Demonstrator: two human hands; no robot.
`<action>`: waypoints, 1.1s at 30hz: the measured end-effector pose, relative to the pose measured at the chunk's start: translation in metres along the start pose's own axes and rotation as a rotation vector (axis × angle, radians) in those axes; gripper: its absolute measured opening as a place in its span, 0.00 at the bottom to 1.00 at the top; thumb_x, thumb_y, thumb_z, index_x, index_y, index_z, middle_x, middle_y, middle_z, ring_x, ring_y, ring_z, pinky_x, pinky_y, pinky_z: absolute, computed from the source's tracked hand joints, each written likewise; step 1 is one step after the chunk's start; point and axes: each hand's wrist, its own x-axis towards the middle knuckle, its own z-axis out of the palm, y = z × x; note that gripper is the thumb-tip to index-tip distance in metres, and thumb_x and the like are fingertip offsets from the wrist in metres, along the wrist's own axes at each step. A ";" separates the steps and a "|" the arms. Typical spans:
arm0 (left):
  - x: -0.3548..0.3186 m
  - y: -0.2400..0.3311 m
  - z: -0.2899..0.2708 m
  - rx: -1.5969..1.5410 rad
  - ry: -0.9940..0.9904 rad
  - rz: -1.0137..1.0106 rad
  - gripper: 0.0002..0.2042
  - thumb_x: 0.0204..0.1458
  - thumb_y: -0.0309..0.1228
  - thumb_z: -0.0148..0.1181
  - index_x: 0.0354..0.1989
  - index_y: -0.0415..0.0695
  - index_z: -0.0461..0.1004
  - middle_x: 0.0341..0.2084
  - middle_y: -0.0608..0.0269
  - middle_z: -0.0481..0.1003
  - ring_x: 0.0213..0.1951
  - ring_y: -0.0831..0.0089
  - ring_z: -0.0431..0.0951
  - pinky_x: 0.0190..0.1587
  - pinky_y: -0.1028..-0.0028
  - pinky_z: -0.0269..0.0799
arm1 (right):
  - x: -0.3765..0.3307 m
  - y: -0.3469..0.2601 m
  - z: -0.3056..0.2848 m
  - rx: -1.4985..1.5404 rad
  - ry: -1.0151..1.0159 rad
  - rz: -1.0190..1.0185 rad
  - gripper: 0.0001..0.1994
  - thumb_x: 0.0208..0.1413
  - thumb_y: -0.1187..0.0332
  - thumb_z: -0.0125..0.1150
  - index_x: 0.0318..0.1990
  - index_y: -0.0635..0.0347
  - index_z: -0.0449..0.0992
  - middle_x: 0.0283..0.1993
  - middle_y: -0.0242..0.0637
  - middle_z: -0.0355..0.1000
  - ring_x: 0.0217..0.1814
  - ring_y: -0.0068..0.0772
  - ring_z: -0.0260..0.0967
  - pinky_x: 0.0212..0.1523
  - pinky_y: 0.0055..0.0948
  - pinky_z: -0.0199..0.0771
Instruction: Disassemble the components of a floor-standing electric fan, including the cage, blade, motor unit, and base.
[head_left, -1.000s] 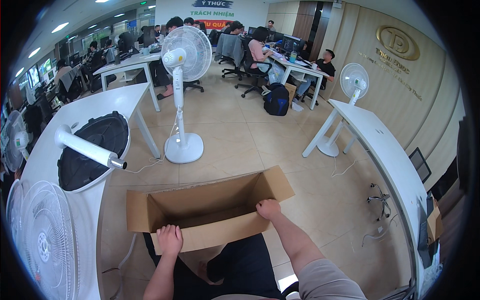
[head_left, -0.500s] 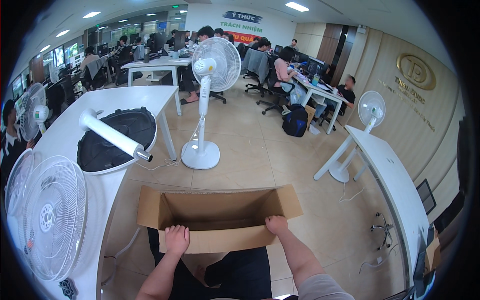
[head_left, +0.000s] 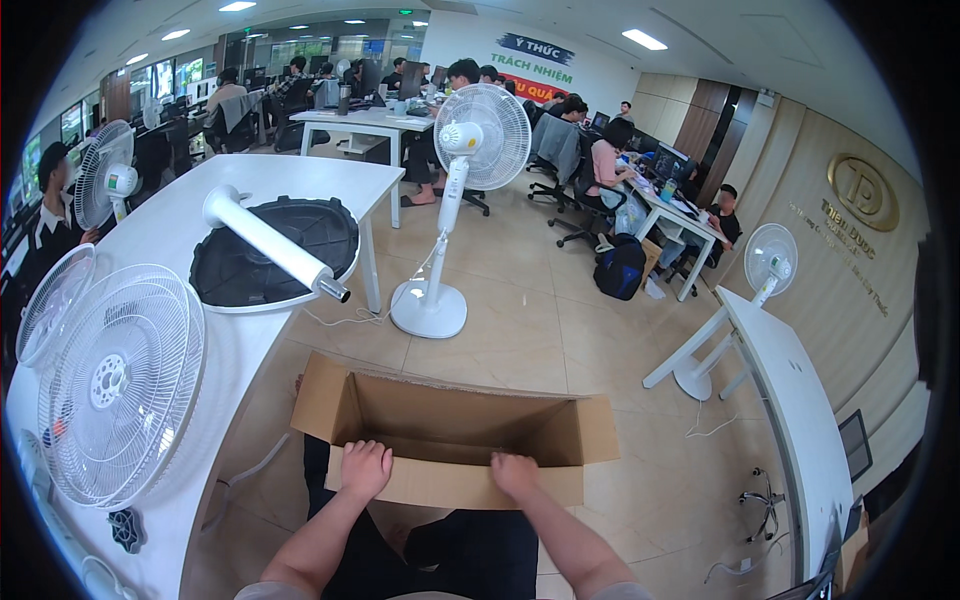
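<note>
An open cardboard box (head_left: 430,485) stands in front of my legs, its top facing up and its flaps folded outward. My left hand (head_left: 366,469) is closed over the left part of the near edge, fingers hooked over the rim. Right of the middle, my right hand (head_left: 514,475) grips that same edge, its fingers curled and partly hidden. Brown inner walls and part of the box's bottom show between the far and near sides.
At left, a white table (head_left: 360,180) bears fan grilles (head_left: 110,385), a black-bottomed fan base with a white column (head_left: 265,240), and a dark knob (head_left: 126,530). A standing fan (head_left: 430,310) is ahead; another white table (head_left: 790,370) is right. People sit at desks beyond.
My right hand has slid leftward along the box's near edge, away from the right corner. My left hand stays on the rim. The view has shifted, moving the surroundings rightward.
</note>
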 end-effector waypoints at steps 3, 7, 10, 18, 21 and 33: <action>-0.002 -0.003 -0.002 0.016 -0.016 -0.012 0.13 0.61 0.39 0.58 0.28 0.45 0.77 0.29 0.59 0.78 0.39 0.59 0.78 0.47 0.58 0.66 | -0.004 -0.061 -0.002 0.007 0.076 -0.104 0.26 0.72 0.51 0.41 0.41 0.55 0.86 0.40 0.48 0.84 0.46 0.54 0.82 0.53 0.53 0.77; -0.012 -0.017 -0.011 0.033 -0.016 -0.054 0.13 0.62 0.40 0.58 0.28 0.46 0.78 0.30 0.58 0.79 0.40 0.60 0.79 0.47 0.58 0.66 | 0.010 -0.114 -0.013 0.072 -0.102 -0.063 0.25 0.70 0.48 0.42 0.46 0.53 0.86 0.45 0.49 0.83 0.51 0.53 0.81 0.57 0.51 0.76; 0.000 -0.014 0.002 0.015 0.050 -0.023 0.14 0.63 0.41 0.56 0.28 0.48 0.78 0.29 0.60 0.79 0.38 0.61 0.79 0.46 0.59 0.67 | 0.024 -0.104 -0.020 0.130 -0.216 0.012 0.27 0.68 0.43 0.43 0.53 0.49 0.85 0.53 0.50 0.81 0.59 0.53 0.78 0.62 0.49 0.75; 0.007 -0.011 -0.003 0.018 -0.011 -0.043 0.14 0.63 0.41 0.56 0.28 0.46 0.77 0.29 0.60 0.78 0.39 0.63 0.78 0.48 0.62 0.67 | 0.051 -0.101 -0.035 0.136 -0.430 0.031 0.29 0.67 0.45 0.46 0.61 0.55 0.80 0.66 0.51 0.73 0.70 0.53 0.69 0.71 0.47 0.67; 0.004 -0.011 -0.003 -0.001 -0.018 -0.062 0.14 0.64 0.40 0.56 0.29 0.45 0.77 0.30 0.60 0.77 0.38 0.62 0.77 0.48 0.63 0.66 | 0.062 -0.097 -0.028 0.171 -0.432 0.034 0.28 0.66 0.46 0.48 0.62 0.55 0.80 0.67 0.49 0.73 0.71 0.52 0.68 0.71 0.47 0.67; 0.011 -0.008 -0.004 -0.027 0.004 -0.033 0.13 0.64 0.39 0.56 0.30 0.45 0.76 0.29 0.61 0.76 0.37 0.62 0.76 0.47 0.63 0.66 | 0.067 -0.094 -0.032 0.230 -0.362 0.115 0.26 0.65 0.47 0.54 0.58 0.55 0.82 0.63 0.49 0.77 0.68 0.53 0.71 0.68 0.47 0.70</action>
